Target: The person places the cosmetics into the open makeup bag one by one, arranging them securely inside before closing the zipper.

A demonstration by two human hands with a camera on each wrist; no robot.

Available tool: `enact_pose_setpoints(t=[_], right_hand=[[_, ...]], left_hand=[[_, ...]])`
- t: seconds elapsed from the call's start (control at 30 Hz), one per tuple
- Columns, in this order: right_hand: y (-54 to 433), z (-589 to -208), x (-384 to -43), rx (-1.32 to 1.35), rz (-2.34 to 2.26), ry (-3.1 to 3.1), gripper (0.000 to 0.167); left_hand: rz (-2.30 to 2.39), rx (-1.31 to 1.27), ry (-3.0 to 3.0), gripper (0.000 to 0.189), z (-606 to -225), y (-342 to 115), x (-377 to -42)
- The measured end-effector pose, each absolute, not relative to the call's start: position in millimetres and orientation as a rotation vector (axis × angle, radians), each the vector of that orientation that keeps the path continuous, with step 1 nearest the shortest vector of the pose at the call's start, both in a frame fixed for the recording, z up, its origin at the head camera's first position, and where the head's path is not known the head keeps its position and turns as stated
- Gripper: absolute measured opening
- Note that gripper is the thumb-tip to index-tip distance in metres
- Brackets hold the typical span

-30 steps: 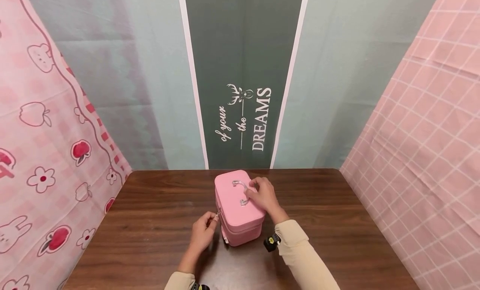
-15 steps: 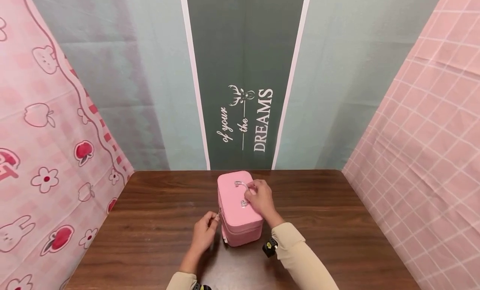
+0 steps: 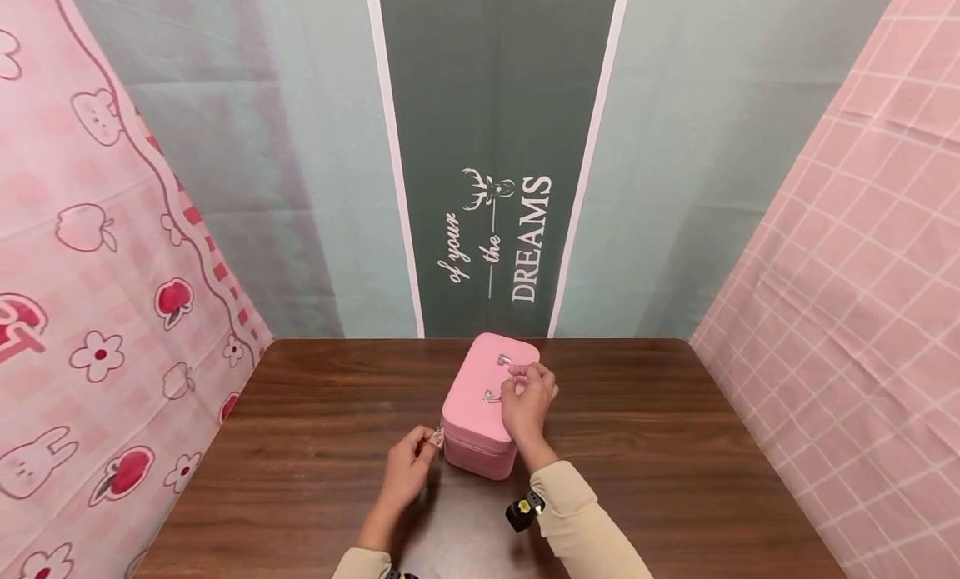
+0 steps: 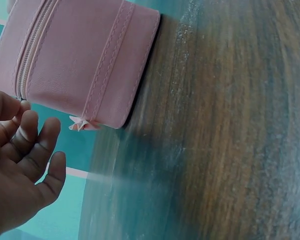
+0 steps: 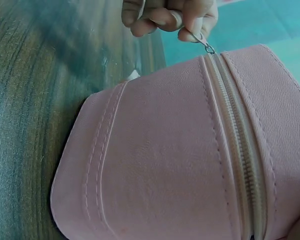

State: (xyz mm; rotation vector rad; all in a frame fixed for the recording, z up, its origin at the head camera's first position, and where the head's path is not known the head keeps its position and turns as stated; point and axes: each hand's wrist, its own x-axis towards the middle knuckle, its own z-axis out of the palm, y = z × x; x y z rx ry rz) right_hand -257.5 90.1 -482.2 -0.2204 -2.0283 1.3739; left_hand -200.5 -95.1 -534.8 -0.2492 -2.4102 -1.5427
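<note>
A pink cosmetic case (image 3: pixel 480 396) stands upright on the wooden table with its lid down. My left hand (image 3: pixel 410 466) pinches the metal zipper pull (image 5: pixel 201 40) at the case's near left corner, as the right wrist view shows. Its other fingers are loosely bent in the left wrist view. From that corner the zipper (image 5: pixel 240 150) runs along the near side, its teeth meeting over the stretch in view. On top of the lid, my right hand (image 3: pixel 528 404) holds the silver handle (image 3: pixel 492 396), covering part of it.
A small pink bow-like piece (image 4: pixel 83 123) sticks out low on the case's side. The brown table (image 3: pixel 315 412) ends at a green and grey curtain (image 3: pixel 487 104) behind; pink patterned cloths (image 3: pixel 862 254) hang at both sides.
The case has turned clockwise, its far end swinging to the right along with my right hand on the handle. My left hand stays almost in place at the zipper pull.
</note>
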Motion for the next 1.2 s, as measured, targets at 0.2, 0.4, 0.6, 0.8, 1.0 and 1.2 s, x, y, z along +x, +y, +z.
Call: enact_pose_setpoints(t=[0.2,0.4,0.6,0.8,1.0,1.2], right_hand=[[94.6,-481.9,-257.7,-0.190,1.283,-2.137,0.004],[120.0,-475.3,-269.8,0.326,0.904,-2.333,0.018],[134.0,-464.8,-290.9,1.012,0.741,-2.355,0.040],[132.0,-471.6,-293.5,1.112,0.679,-2.464,0.034],[128.9,-475.1,-291.7,1.019,0.715,-2.482,0.028],[124.4,-476.1,-286.6,0.899,0.832,-2.526,0.027]], left_hand=[[-1.562,-0.210,-2.407,0.005,-536.2,-95.4,-200.0],[-1.567,-0.195,-2.416,0.006,-537.4,-94.3,-200.9],[-1.570,-0.188,-2.417,0.006,-537.0,-92.8,-201.8],[-1.559,-0.192,-2.421,0.006,-535.6,-92.3,-202.2],[-1.585,-0.182,-2.406,0.006,-533.2,-92.0,-202.9],[-1.581,-0.156,-2.420,0.008,-534.5,-91.9,-203.9]])
